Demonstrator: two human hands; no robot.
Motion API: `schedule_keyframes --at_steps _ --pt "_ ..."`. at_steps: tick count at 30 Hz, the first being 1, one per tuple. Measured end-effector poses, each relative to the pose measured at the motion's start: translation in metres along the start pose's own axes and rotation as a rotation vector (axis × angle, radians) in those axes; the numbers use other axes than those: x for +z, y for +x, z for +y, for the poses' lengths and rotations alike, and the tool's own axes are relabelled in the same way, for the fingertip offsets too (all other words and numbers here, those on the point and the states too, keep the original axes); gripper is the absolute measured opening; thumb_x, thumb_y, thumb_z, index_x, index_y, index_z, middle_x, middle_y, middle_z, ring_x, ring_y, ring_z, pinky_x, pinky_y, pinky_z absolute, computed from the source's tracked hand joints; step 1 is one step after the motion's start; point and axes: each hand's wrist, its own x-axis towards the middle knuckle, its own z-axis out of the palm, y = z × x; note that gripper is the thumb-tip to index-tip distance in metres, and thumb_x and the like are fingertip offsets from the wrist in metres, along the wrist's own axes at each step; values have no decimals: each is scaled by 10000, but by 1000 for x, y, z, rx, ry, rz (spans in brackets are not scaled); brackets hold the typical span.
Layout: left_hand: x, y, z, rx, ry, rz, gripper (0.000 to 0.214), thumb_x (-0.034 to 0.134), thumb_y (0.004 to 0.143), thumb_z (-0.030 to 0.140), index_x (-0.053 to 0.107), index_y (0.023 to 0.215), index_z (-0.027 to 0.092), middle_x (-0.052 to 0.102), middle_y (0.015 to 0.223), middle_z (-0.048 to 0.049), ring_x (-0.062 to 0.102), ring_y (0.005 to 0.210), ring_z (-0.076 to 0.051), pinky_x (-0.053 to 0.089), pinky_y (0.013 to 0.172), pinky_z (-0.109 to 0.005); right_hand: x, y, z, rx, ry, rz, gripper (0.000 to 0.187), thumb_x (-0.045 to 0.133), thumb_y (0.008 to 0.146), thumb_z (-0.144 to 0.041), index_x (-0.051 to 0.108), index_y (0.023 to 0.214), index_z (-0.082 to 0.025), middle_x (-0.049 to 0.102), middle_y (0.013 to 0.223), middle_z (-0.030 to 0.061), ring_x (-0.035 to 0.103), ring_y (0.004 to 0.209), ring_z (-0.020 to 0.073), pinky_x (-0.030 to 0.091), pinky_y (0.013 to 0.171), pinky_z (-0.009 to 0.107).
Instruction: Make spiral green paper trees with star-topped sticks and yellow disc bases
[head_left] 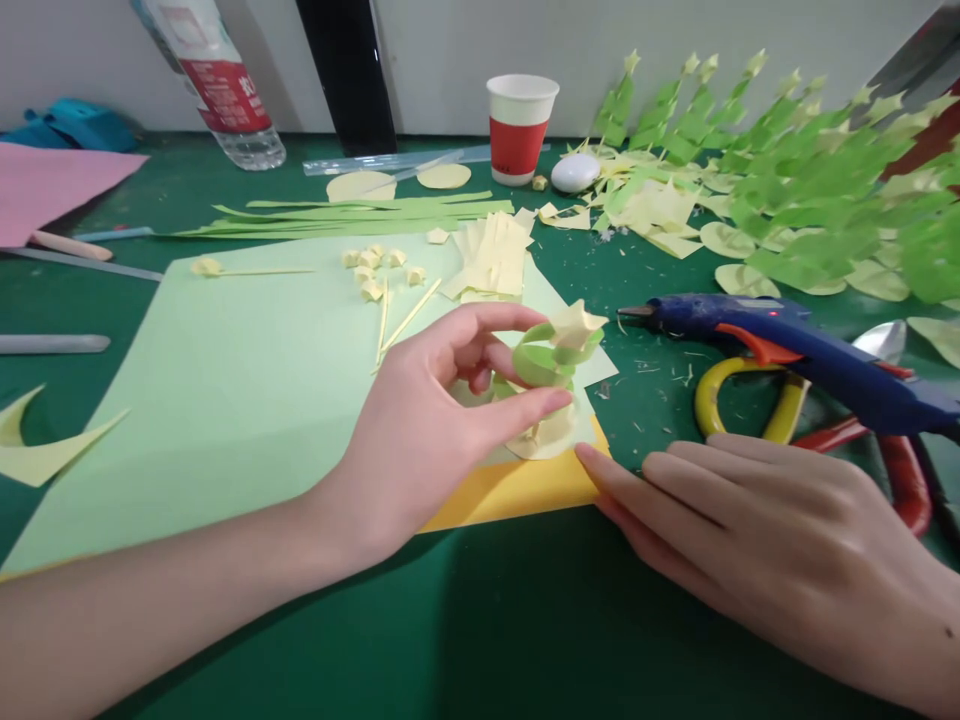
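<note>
A small paper flower (576, 328) with a cream star top and curled green strip is held upright between the fingers and thumb of my left hand (442, 400). Its round cream paper base (551, 440) rests on the stacked sheets, pale green (247, 360) over yellow-orange (510, 490). My right hand (757, 530) lies low to the right, fingers stretched and close together. Its index fingertip is beside the base at the sheet edge; whether it touches the base I cannot tell. Part of the flower's stem is hidden by my left fingers.
Right stand a blue glue gun (772, 325), yellow-handled scissors (709, 400) and many finished paper flowers (810, 200). Small paper stars (367, 262), cream strips (491, 255) and green strips (337, 218) lie ahead. Behind are a paper cup (517, 140) and water bottle (225, 90).
</note>
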Motion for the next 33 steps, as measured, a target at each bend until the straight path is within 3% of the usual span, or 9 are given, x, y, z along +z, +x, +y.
schedule_keyframes --at_steps 3,5,8,11,24,33 --pt "0 0 -1 -10 18 -6 228 712 593 167 588 761 257 527 626 69 503 582 -95 407 542 -235 4 1 -1 67 -19 22 274 334 903 -121 600 845 -95 484 545 -4 418 468 106 309 439 274" --pt "-1 -1 -2 -8 38 -8 230 710 604 193 593 787 269 550 660 60 520 605 -109 426 564 -249 6 3 -2 75 -6 11 294 323 898 -128 607 827 -108 590 685 43 500 577 124 381 499 264" --pt "-1 -2 -2 0 73 -7 229 704 621 226 594 813 283 572 692 52 534 618 -121 441 579 -265 7 4 -2 50 58 0 263 359 876 -142 613 923 -91 633 944 98 535 806 201 446 676 328" --pt "-1 -2 -1 4 92 -6 222 697 630 237 593 820 285 585 703 46 551 625 -131 449 583 -276 6 2 -3 59 123 -47 296 348 887 -183 614 980 -94 613 1049 112 514 916 247 451 744 386" --pt "-2 -2 -3 25 82 -29 232 698 641 231 593 838 294 594 699 56 561 650 -125 448 580 -257 6 7 -3 142 220 -79 273 317 894 -217 557 988 -126 586 1092 97 461 1057 261 480 759 387" --pt "-2 -2 -3 22 75 -27 228 702 634 220 595 818 303 583 679 63 550 624 -116 446 566 -253 4 8 -1 72 202 -135 337 325 873 -194 560 1114 -196 552 1129 131 495 1029 295 498 715 445"
